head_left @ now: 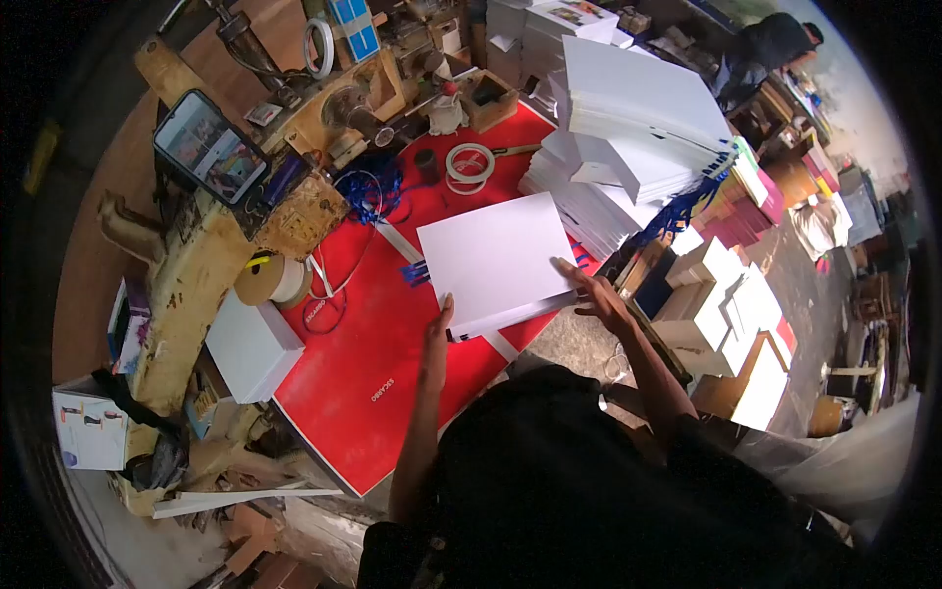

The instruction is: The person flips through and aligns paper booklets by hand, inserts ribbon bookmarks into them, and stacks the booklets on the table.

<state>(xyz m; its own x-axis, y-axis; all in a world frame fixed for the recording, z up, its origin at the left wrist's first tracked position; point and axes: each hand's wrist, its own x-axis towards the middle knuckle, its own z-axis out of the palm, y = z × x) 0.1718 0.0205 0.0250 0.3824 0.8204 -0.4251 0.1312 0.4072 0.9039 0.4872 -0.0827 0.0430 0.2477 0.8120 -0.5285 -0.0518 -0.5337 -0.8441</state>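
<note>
A thick block of white paper (496, 257) lies over the red sheet, with blue ribbon or band ends (415, 274) poking out at its left side and more at its right. My left hand (441, 320) grips the block's near left corner, thumb along the edge. At the near right corner, my right hand (601, 302) holds the block with its fingertips on the top and edge; some fingers are spread and the underside is hidden. Beyond the block sit rolls of white tape (470, 165) and a tangle of blue ribbon (371, 188).
Tall white paper stacks (638, 108) rise at the back right. A phone (211, 145) is propped on the worn machine (182, 304) at left, near a spool (285, 283) and another paper block (250, 348). The red sheet (368, 393) covers the table. Another person (760, 54) is far right.
</note>
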